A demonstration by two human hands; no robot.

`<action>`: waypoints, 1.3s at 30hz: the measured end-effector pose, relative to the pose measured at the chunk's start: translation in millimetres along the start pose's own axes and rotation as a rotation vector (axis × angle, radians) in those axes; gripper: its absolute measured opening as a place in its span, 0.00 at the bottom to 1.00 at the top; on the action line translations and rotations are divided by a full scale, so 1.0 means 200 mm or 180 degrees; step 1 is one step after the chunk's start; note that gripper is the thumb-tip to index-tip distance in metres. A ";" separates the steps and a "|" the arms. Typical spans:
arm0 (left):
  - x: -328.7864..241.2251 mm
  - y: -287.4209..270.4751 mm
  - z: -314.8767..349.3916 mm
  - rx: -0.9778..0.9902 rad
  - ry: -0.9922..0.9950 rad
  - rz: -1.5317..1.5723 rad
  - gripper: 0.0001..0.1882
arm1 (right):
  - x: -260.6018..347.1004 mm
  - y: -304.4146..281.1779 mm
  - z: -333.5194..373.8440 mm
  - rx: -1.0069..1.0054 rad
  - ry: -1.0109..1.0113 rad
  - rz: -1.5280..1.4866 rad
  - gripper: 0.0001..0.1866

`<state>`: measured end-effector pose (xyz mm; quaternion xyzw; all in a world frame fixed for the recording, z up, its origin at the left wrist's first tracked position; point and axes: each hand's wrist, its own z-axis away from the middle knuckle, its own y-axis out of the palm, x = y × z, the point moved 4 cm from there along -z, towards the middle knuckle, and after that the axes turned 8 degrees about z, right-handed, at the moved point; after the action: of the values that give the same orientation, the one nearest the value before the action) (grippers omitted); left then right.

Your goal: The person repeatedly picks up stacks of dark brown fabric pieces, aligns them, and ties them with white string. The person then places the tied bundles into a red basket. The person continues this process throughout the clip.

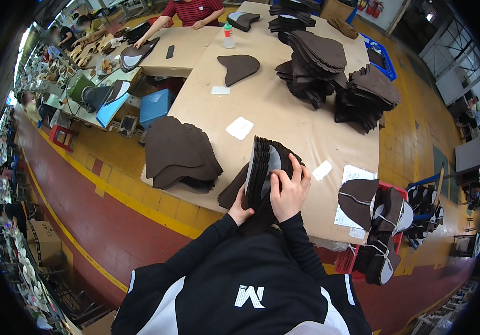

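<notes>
A thick stack of dark brown cut pieces with grey patches stands on edge at the table's near side, like leather or fabric shoe parts. My left hand grips its lower left side, fingers partly hidden behind it. On the right side, my right hand holds the stack with thumb and bent fingers against the pieces. To the left lies a pile of brown pieces. A single brown piece rests farther up the table.
Tall brown stacks stand at the right. Tied bundles hang over a red basket by the right edge. White cards and a bottle lie or stand on the table. Across it works a person in a striped shirt.
</notes>
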<state>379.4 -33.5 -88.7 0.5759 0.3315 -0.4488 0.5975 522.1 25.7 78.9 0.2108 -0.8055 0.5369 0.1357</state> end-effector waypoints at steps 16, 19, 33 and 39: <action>0.05 -0.02 0.00 0.0029 -0.0002 0.0128 0.69 | -0.02 0.00 -0.01 -0.0097 0.0103 -0.0228 0.07; 0.02 0.00 0.00 0.0006 0.0032 0.0143 0.69 | -0.01 -0.01 -0.02 -0.0149 0.0004 -0.0125 0.07; 0.00 0.01 0.00 -0.0025 0.0000 0.0096 0.69 | -0.01 0.01 -0.03 -0.0241 0.0165 -0.0161 0.07; 0.03 -0.01 0.00 -0.0051 0.0017 0.0069 0.69 | 0.05 0.00 -0.03 -0.0125 -0.0138 0.0112 0.06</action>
<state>379.5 -33.5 -95.5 0.5758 0.3304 -0.4381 0.6061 513.8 29.7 86.0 0.2055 -0.8222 0.5187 0.1129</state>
